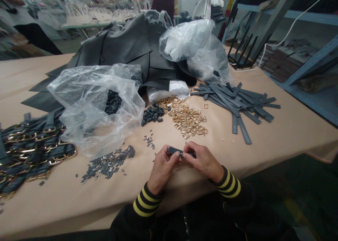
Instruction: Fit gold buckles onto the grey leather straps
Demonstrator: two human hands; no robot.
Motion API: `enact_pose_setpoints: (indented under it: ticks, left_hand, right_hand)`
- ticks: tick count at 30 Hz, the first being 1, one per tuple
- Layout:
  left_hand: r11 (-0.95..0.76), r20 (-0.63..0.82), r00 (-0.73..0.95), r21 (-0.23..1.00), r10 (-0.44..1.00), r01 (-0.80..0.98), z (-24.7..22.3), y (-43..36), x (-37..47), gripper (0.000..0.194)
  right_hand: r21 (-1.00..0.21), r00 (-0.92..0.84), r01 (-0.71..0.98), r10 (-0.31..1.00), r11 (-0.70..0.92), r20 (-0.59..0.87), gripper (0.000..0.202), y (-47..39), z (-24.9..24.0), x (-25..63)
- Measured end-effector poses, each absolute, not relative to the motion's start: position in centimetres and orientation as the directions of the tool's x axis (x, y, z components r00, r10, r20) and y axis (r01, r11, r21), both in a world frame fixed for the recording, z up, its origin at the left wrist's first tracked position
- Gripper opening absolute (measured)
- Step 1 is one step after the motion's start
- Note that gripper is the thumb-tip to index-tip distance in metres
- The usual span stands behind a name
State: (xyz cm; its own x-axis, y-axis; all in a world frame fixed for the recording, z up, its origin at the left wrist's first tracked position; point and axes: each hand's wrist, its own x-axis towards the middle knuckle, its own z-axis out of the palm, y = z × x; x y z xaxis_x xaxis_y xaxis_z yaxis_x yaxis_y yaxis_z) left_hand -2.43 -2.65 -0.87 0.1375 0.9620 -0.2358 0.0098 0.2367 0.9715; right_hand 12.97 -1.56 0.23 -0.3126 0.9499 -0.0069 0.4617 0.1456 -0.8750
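Near the table's front edge, a dark grey strap (174, 150) is held between both hands. My left hand (164, 163) pinches its left part, thumb on top. The fingers of my right hand (202, 159) close on its right end. A small shiny bit shows between the thumbs, too small to name. Just beyond the hands lies a pile of gold buckles (188, 119), with dark strap loops (153, 113) heaped to its left. Small dark and metallic pieces (108, 164) are scattered left of my left hand. Flat dark straps (237, 100) lie piled at the right.
Straps with gold buckles (31, 153) fill the table's left side. A clear plastic bag (97, 103) holds dark loops. Large dark grey sheets (124, 47) and another plastic bag (190, 40) stand behind. A black router (241, 54) with a white cable sits back right. A person (163, 3) is beyond.
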Motion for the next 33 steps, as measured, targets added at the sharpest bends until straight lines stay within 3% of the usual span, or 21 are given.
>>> enact_pose_setpoints:
  ticks: [5, 8, 12, 19, 28, 31, 33]
  left_hand:
    - [0.075, -0.085, 0.022, 0.954, 0.996, 0.291, -1.0, -3.0, -1.8, 0.013]
    - [0.017, -0.019, 0.001, 0.921, 1.000, 0.388, -0.6, -2.9, -1.5, 0.007]
    - [0.046, -0.067, 0.058, 0.948, 0.996, 0.314, 0.0, -2.6, -1.6, 0.008]
    - [0.068, -0.081, 0.030, 0.950, 0.996, 0.305, -0.4, -2.6, -1.8, 0.009]
    - [0.050, -0.056, 0.007, 0.935, 0.998, 0.350, -0.1, -3.1, -1.2, 0.008]
    - [0.087, -0.099, 0.027, 0.958, 0.995, 0.275, 0.1, -3.5, -1.5, 0.012]
    - [0.165, -0.178, 0.099, 0.978, 0.979, 0.127, 0.2, -3.5, -2.0, 0.020]
  right_hand:
    - [-0.859, -0.251, 0.490, 0.968, 0.149, 0.025, 0.005, -1.7, -0.1, 12.6]
    - [-0.927, -0.266, 0.368, 0.963, 0.067, -0.036, 0.009, -1.6, -0.4, 12.9]
    - [-0.987, -0.361, 0.135, 0.923, -0.092, -0.135, 0.013, -1.4, -0.7, 13.4]
    - [-0.980, -0.370, 0.065, 0.907, -0.190, -0.200, 0.020, -1.4, -0.9, 13.5]
    - [-0.978, -0.294, 0.104, 0.934, -0.182, -0.205, 0.018, -1.3, -1.7, 13.0]
    - [-0.978, -0.263, 0.171, 0.951, -0.120, -0.162, 0.013, -1.1, -1.8, 13.0]
    - [-0.978, -0.266, 0.183, 0.952, -0.102, -0.149, 0.013, -1.0, -1.7, 13.3]
